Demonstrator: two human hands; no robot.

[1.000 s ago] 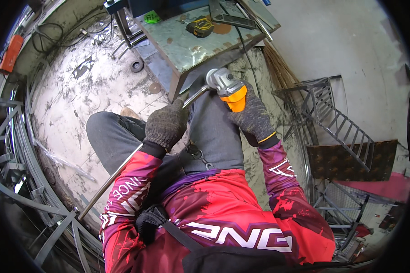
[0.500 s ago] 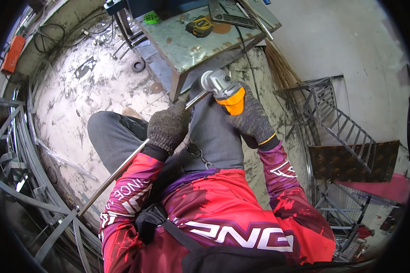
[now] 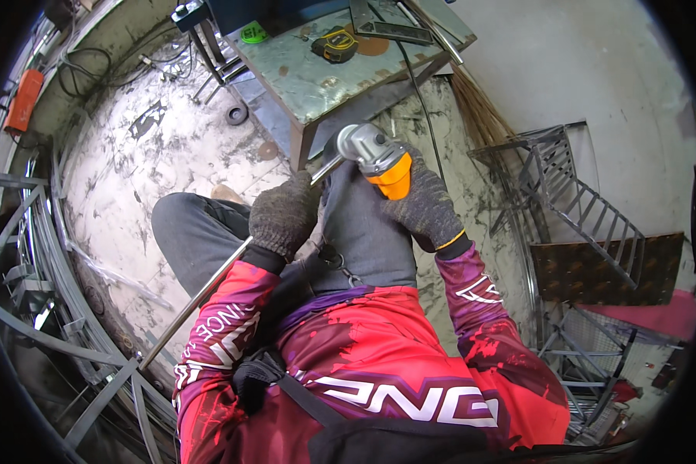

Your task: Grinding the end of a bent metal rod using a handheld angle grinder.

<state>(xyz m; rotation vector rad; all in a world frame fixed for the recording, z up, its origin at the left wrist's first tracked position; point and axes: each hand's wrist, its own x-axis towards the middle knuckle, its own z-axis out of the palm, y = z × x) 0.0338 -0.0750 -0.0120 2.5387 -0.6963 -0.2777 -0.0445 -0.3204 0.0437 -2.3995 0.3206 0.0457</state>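
Rod (image 3: 193, 306) partly behind left grip (image 3: 284, 216)

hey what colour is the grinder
Silver and orange where the grinder shows, in the head view.

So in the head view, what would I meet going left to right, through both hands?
Orange object near the left edge → dark round disc on the floor → left gloved hand → angle grinder → right gloved hand → ladder-like metal frame.
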